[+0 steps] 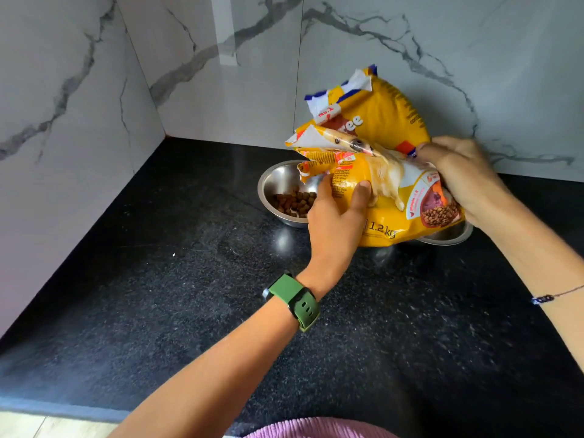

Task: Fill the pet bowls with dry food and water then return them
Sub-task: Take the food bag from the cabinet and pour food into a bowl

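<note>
We see a speckled black stone counter (158, 311) meeting glossy white marble-look walls (221, 58) with grey veins in a corner, daylight reflecting off both.

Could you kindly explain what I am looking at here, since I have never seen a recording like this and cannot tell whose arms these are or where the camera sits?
There is no machine: a person wears one camera on the head, looking down at their own two arms. The left hand, with a green watch on its wrist, grips the front of a yellow pet food bag. The right hand holds the bag's other side. The bag is tilted over a steel bowl that has some brown kibble in it. A second bowl peeks out from under the bag. Both bowls sit on a black speckled counter in a marble-walled corner.
</note>
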Available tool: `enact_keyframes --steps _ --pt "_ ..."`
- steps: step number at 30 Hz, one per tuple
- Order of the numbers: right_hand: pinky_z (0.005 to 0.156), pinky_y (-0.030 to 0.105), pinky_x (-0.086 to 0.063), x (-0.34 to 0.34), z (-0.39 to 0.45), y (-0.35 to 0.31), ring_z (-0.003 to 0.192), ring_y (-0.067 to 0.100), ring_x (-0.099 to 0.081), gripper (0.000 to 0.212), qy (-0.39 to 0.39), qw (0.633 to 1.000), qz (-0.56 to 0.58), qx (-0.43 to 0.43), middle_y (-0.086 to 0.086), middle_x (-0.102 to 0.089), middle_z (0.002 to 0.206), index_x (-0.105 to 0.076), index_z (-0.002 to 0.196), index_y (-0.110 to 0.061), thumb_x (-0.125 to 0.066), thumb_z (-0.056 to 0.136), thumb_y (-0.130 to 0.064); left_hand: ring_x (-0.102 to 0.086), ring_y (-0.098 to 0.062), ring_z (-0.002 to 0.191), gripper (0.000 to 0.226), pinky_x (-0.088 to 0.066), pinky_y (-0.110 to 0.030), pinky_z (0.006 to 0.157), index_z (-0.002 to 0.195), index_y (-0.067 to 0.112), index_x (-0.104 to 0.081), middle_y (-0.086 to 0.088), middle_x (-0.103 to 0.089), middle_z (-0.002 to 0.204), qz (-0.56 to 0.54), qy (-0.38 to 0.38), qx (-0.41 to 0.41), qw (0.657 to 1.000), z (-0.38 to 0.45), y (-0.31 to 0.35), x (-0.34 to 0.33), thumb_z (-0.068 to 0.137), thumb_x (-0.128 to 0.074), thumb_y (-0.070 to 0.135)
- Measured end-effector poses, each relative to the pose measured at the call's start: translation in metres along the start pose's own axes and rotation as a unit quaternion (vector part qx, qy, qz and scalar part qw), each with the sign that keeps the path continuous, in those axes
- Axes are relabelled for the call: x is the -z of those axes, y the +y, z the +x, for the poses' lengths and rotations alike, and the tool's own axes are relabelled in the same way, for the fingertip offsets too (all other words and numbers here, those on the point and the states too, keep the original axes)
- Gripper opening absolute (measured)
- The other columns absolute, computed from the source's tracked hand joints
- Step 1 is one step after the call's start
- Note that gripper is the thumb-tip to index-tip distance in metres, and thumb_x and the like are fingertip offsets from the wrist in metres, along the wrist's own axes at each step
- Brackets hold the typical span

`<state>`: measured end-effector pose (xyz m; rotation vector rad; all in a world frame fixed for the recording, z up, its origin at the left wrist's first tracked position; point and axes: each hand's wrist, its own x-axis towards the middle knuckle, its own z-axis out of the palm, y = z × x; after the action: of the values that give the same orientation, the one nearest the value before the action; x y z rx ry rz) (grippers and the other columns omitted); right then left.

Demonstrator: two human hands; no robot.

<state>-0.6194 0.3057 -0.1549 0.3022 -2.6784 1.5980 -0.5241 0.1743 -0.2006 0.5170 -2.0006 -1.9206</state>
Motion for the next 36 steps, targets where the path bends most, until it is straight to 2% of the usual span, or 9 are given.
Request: enact_keyframes --steps 2,5,10,13,17,22,28,33,36 --pt "0.085 0.049 -0.054 -0.001 0.000 -0.002 0.085 0.031 -0.068 0.023 0.005 1.000 -0.009 0.008 0.010 -0.072 0.087 -0.071 0.074 -0.029 -0.054 0.069 -0.044 -0.058 -0.023 0.114 0.053 -0.045 -0.040 0.100 0.135 0.015 -0.047 -0.007 -0.062 0.123 -0.004 0.005 0.000 1.000 0.003 -0.001 0.001 0.088 -0.060 0.037" --pt "0.086 0.051 -0.053 -0.003 0.003 -0.004 0.086 0.036 -0.067 0.047 -0.021 0.998 -0.050 -0.036 0.018 -0.071 0.086 -0.069 0.080 -0.008 -0.055 0.059 -0.047 -0.058 -0.027 0.112 0.051 -0.046 -0.044 0.099 0.127 0.014 -0.053 -0.008 -0.063 0.121 -0.022 -0.019 0.057 0.998 0.008 -0.001 0.002 0.084 -0.063 0.040" --pt "0.085 0.047 -0.052 -0.003 0.000 -0.004 0.085 0.033 -0.068 0.029 -0.019 0.998 -0.053 -0.036 0.017 -0.071 0.087 -0.068 0.084 -0.005 -0.057 0.079 -0.031 -0.058 -0.028 0.113 0.045 -0.045 -0.044 0.100 0.127 0.015 -0.052 -0.008 -0.062 0.122 -0.023 -0.013 0.060 0.998 0.003 -0.002 0.001 0.088 -0.061 0.035" --pt "0.085 0.050 -0.054 -0.001 0.000 -0.002 0.081 0.032 -0.068 0.028 -0.015 0.998 -0.043 -0.033 0.013 -0.071 0.082 -0.069 0.077 -0.013 -0.056 0.073 -0.037 -0.059 -0.026 0.111 0.052 -0.046 -0.043 0.099 0.130 0.015 -0.050 -0.006 -0.063 0.119 -0.015 -0.013 0.038 0.999 0.001 0.002 0.003 0.085 -0.061 0.039" --pt "0.082 0.047 -0.053 -0.001 -0.003 -0.002 0.082 0.030 -0.068 0.027 0.011 1.000 -0.022 0.011 0.009 -0.072 0.082 -0.069 0.081 -0.022 -0.053 0.070 -0.042 -0.058 -0.022 0.114 0.057 -0.046 -0.038 0.100 0.135 0.014 -0.046 -0.005 -0.063 0.122 0.000 0.004 0.003 1.000 -0.003 0.006 0.004 0.086 -0.061 0.040" --pt "0.084 0.046 -0.051 -0.004 0.002 -0.010 0.084 0.034 -0.066 0.028 -0.032 0.996 -0.085 -0.021 0.017 -0.069 0.082 -0.067 0.078 -0.004 -0.055 0.081 -0.029 -0.060 -0.027 0.110 0.064 -0.047 -0.046 0.098 0.121 0.018 -0.057 -0.007 -0.065 0.119 -0.054 -0.003 0.069 0.996 0.000 0.003 0.003 0.066 -0.058 0.051" --pt "0.082 0.048 -0.052 0.000 0.001 -0.005 0.080 0.035 -0.067 0.025 -0.032 0.997 -0.070 -0.023 0.013 -0.068 0.076 -0.065 0.066 -0.012 -0.054 0.081 -0.029 -0.060 -0.027 0.111 0.059 -0.047 -0.046 0.099 0.125 0.019 -0.055 -0.006 -0.064 0.120 -0.039 -0.012 0.063 0.997 0.002 0.004 0.001 0.074 -0.063 0.047" --pt "0.081 0.049 -0.052 0.002 0.000 -0.003 0.081 0.033 -0.067 0.033 -0.011 0.999 -0.047 0.015 0.013 -0.071 0.082 -0.066 0.082 -0.014 -0.052 0.070 -0.042 -0.058 -0.020 0.113 0.054 -0.045 -0.034 0.100 0.136 0.014 -0.046 -0.006 -0.063 0.122 -0.010 0.016 0.018 1.000 -0.003 0.003 0.000 0.088 -0.060 0.035" --pt "0.082 0.048 -0.052 -0.002 0.003 -0.006 0.083 0.036 -0.067 0.039 -0.035 0.997 -0.075 -0.003 0.018 -0.070 0.084 -0.063 0.080 -0.003 -0.052 0.070 -0.039 -0.060 -0.025 0.111 0.053 -0.047 -0.042 0.099 0.126 0.015 -0.054 -0.006 -0.065 0.118 -0.034 0.001 0.055 0.998 0.002 0.003 0.000 0.080 -0.064 0.042"
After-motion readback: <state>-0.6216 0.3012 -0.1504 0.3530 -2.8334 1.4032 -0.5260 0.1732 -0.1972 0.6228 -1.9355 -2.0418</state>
